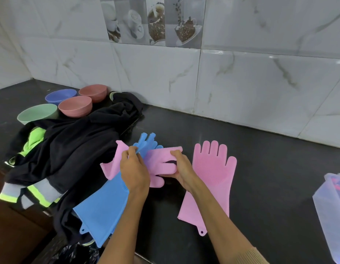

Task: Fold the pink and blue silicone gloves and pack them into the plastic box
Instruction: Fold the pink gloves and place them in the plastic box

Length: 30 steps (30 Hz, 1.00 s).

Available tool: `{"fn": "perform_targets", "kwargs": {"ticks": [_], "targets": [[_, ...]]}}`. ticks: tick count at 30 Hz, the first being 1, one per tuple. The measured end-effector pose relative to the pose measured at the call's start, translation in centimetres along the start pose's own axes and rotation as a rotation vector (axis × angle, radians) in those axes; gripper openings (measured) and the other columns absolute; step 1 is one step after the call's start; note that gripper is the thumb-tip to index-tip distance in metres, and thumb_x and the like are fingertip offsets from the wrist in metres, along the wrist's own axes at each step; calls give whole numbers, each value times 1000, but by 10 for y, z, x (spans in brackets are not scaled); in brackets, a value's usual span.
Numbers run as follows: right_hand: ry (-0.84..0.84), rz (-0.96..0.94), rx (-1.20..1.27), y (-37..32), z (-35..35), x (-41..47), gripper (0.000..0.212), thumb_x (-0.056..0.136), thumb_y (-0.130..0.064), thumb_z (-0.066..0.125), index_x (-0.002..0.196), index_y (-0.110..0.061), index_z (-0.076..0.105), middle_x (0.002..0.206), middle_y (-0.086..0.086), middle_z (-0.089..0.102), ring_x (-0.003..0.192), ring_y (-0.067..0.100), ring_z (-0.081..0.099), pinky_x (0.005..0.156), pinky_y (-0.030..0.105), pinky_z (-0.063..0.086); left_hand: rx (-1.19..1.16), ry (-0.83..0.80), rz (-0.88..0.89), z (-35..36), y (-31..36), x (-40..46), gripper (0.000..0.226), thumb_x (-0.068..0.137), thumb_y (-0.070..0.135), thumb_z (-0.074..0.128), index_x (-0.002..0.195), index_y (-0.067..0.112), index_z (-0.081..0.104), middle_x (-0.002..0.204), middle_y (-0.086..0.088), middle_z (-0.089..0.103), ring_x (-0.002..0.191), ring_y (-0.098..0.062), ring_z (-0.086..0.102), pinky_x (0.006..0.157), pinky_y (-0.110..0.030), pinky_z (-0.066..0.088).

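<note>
While both hands grip a folded pink glove, bare counter rightward to box.

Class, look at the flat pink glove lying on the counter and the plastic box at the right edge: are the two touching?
Apart. The head view shows bare dark counter between the flat pink glove and the plastic box at the frame's right edge.

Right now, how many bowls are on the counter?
4: blue bowl and pink bowl at the back, another pink and a green nearer. The dark clothing may hide more.
</note>
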State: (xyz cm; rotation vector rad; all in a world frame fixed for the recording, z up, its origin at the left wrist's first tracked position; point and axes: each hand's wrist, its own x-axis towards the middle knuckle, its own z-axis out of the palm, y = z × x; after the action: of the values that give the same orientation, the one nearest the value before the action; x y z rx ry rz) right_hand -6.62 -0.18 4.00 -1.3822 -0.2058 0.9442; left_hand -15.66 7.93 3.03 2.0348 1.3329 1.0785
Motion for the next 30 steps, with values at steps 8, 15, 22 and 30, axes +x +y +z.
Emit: {"fn": "perform_targets", "kwargs": {"ticks": [8,15,22,30], "targets": [[34,-160,198,-37,-20,-19,24,96,-30,40,98,-15,59,99,7,64,89,22,63,43,29,52,-50,168,46,-14,11,20,23,94,-3,45,113,-1,58,110,-22,57,89,-34,58,72,-29,38],[113,-212,273,-57,-53,-41,26,91,-31,43,83,-11,57,66,4,55,54,16,47,46,25,31,-29,159,258,-13,23,26,26,91,-5,50,114,1,60,108,-19,60,91,-28,54,72,-26,37],[221,-313,83,-85,-122,-81,24,91,-29,43,81,-12,57,54,-1,51,42,12,41,37,23,31,129,-548,265,36,5,-15,12,88,23,59,95,15,64,91,-2,64,90,-26,64,71,-31,43],[289,-341,279,-73,-165,-121,30,94,-22,33,83,-5,56,70,8,65,54,17,58,42,25,39,-299,-785,630,51,67,-95,73,79,70,40,140,29,40,145,8,43,131,-7,38,110,-29,30]]}}
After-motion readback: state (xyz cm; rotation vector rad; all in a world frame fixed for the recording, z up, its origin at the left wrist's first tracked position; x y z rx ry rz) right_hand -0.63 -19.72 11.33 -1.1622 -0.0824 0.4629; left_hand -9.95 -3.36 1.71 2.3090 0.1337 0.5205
